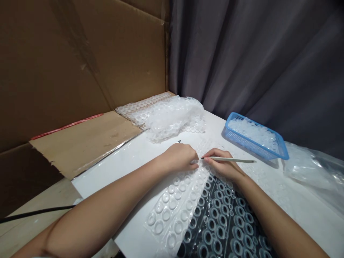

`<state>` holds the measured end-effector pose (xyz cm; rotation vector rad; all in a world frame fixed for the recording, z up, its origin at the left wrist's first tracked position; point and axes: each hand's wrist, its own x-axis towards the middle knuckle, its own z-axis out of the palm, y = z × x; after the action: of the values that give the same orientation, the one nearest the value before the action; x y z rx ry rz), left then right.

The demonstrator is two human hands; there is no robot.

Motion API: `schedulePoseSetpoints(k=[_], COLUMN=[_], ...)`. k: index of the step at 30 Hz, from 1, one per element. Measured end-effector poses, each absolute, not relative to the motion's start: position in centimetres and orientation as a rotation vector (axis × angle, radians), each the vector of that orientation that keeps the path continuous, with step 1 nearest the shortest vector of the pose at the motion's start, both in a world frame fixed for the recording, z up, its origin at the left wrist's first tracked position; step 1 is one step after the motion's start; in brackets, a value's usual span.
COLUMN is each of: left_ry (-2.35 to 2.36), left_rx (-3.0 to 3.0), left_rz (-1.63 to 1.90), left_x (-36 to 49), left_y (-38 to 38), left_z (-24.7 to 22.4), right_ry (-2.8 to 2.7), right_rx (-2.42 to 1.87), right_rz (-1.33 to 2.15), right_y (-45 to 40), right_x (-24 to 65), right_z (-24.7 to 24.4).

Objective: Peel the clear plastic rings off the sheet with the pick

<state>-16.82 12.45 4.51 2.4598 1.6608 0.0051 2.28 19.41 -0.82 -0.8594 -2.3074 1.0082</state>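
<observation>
A long sheet of clear plastic with rows of raised rings [172, 204] runs from the white table toward me, its near right part lying over something dark. My left hand [184, 157] rests at the sheet's far end, fingers curled and pressed together; what they hold, if anything, is hidden. Just to its right, my right hand [221, 163] pinches a slim pale tool [236, 159] near its dark tip. That tip points at the sheet beside my left fingertips, and the tool's other end sticks out to the right.
Crumpled clear ringed sheets [174, 118] lie at the back. A blue basket [255, 143] of small translucent pieces stands at the right, beside a clear plastic bag [311, 168]. Cardboard [88, 143] lies at left, below a tall cardboard wall [107, 53]. A grey curtain [255, 61] hangs behind.
</observation>
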Motion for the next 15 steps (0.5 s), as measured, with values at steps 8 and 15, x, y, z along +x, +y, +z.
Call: schedulePoseSetpoints(k=[8,15], left_ry=[1.595,1.525], left_rx=[2.48,2.392], left_rz=[0.027,0.042], left_x=[-17.0,-17.0], left_y=[12.8,13.1], left_z=[3.8,3.3], right_ry=[-2.421,-2.47], right_rx=[-0.661,-0.386], right_rz=[0.772,0.471], right_y=[19.5,19.2], right_x=[2.0,1.7], right_z=[-1.2,-1.9])
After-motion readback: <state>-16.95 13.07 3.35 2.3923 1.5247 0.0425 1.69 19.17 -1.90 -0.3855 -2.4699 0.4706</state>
